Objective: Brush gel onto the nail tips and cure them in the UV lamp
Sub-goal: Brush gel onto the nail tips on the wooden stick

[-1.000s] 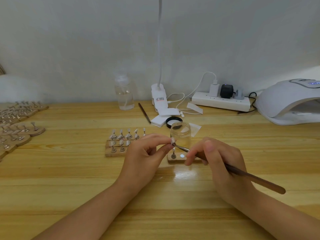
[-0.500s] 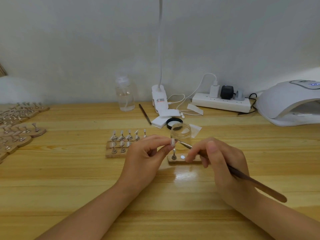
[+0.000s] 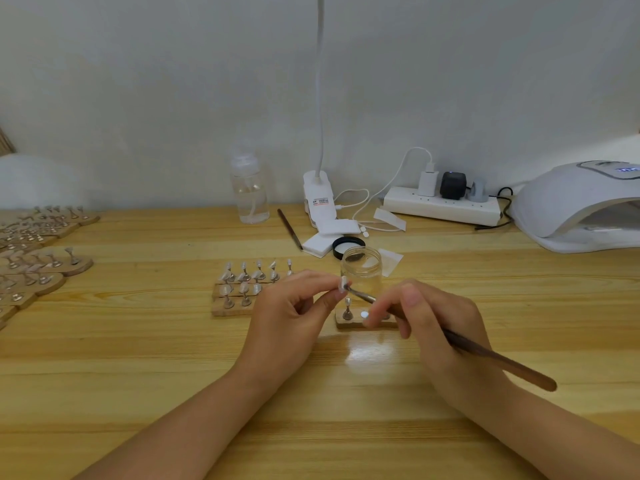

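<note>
Jar (image 3: 361, 271) lid off, L hand (image 3: 291, 320) pinching nail tip (image 3: 343, 284), R hand (image 3: 433, 323) gripping brush (image 3: 485, 355)

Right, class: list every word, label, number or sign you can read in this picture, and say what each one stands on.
None can be read.
Label on the white clip lamp base: red and dark print, too small and blurred.
Lit blue display on the UV lamp: glowing marks, cut off at the edge, unreadable.
Clear jar, spray bottle, power strip: no readable text.
</note>
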